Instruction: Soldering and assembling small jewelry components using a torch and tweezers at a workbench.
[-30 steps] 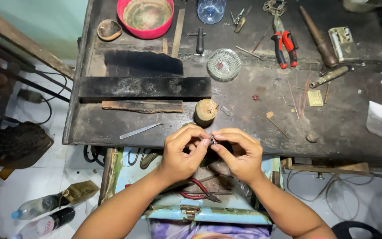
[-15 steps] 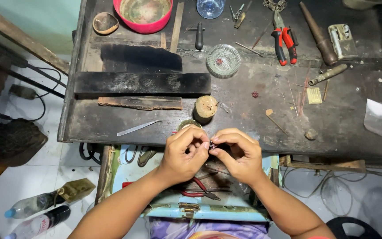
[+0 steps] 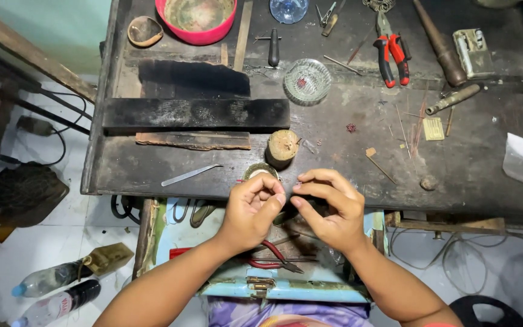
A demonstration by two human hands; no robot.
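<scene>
A tiny piece (image 3: pixel 290 192), too small to make out, sits pinched between the fingertips of the left hand (image 3: pixel 250 209) and the right hand (image 3: pixel 329 206). Both hands are curled, thumbs and forefingers meeting tip to tip, at the near edge of the dark workbench (image 3: pixel 334 157), just near of a short wooden stump (image 3: pixel 282 147).
</scene>
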